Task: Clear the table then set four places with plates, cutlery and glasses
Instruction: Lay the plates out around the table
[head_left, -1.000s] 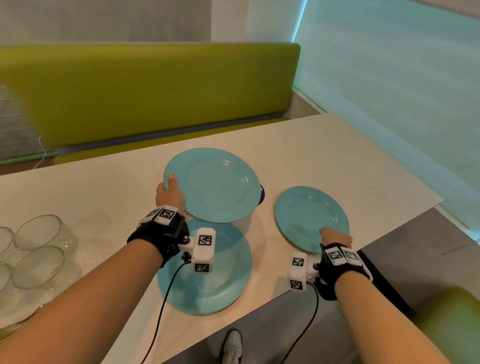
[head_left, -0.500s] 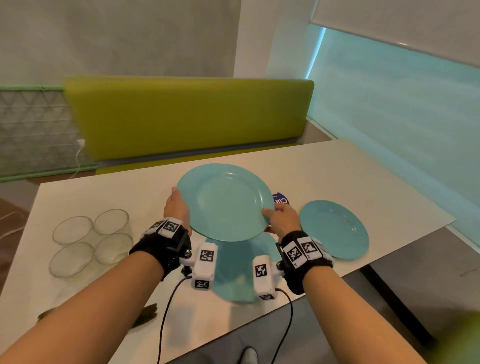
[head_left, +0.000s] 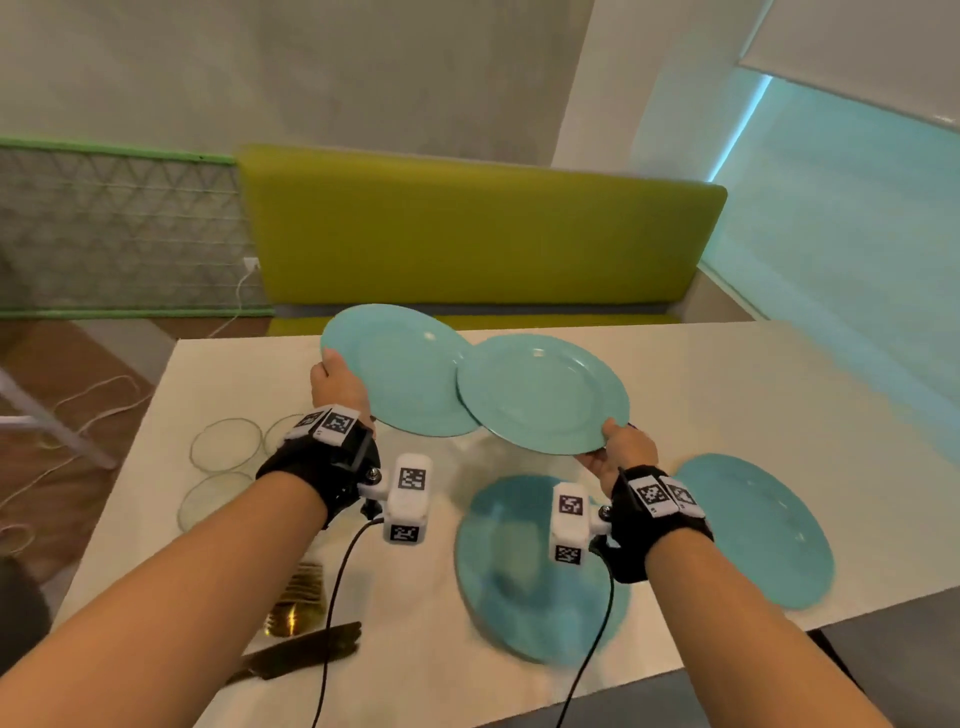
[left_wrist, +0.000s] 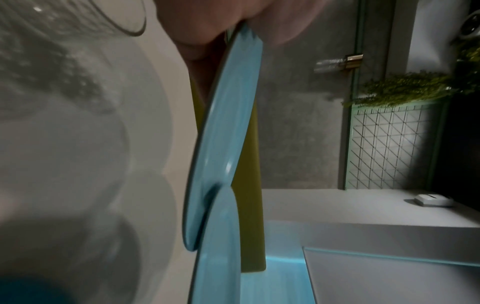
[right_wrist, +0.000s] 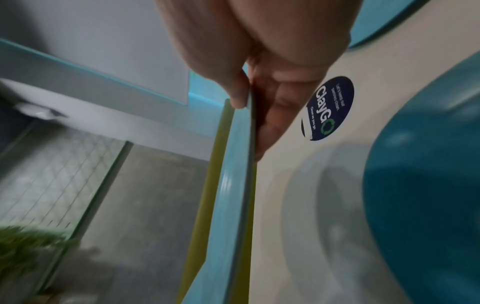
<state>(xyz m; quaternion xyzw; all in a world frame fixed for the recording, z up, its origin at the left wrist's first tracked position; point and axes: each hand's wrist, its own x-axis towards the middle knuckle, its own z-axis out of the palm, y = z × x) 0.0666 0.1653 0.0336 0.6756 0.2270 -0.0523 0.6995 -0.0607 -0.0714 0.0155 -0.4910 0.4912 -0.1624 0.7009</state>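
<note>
1. While the left hand (head_left: 337, 387) pinches the rim of one raised plate (head_left: 400, 369), the right hand (head_left: 621, 452) pinches a second raised plate (head_left: 540, 395) overlapping it.
2. Both grips hold above the tabletop (head_left: 727, 395).
3. Two more plates (head_left: 524, 571) lie flat on the tabletop below them; glasses (head_left: 223, 444) stand at its left.
</note>
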